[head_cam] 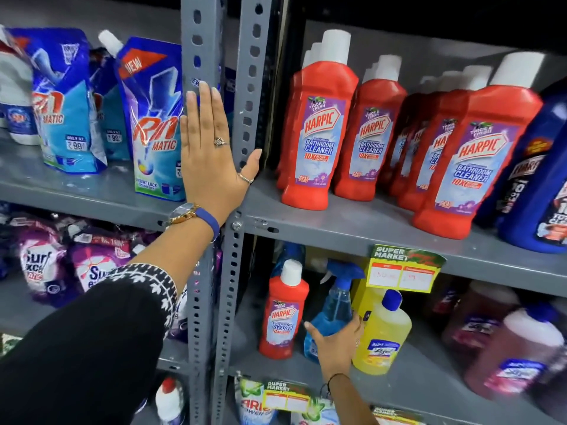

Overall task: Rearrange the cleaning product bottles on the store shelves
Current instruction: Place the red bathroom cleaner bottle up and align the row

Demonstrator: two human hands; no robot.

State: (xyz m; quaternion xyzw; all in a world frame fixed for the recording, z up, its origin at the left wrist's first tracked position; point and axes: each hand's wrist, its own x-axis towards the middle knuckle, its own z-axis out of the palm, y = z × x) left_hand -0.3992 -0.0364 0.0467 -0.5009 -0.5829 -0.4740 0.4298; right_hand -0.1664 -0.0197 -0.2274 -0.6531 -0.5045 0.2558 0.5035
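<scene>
Left hand (211, 148) flat against shelf upright (201, 41), fingers spread wide, right hand (336, 342) wrapped around blue spray bottle (334, 305), lower shelf (429, 372).

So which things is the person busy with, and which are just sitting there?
Part of the job:
- right hand on the blue spray bottle
- lone red Harpic bottle
- yellow cleaner bottle
- red Harpic row above

Just sitting there:
- Rin Matic pouches
- Surf Excel packs
- left hand, flat on the shelf post

"Harpic Bathroom Cleaner" on red bottles (319, 130), "Rin Matic" on blue pouches (153, 124).
</scene>
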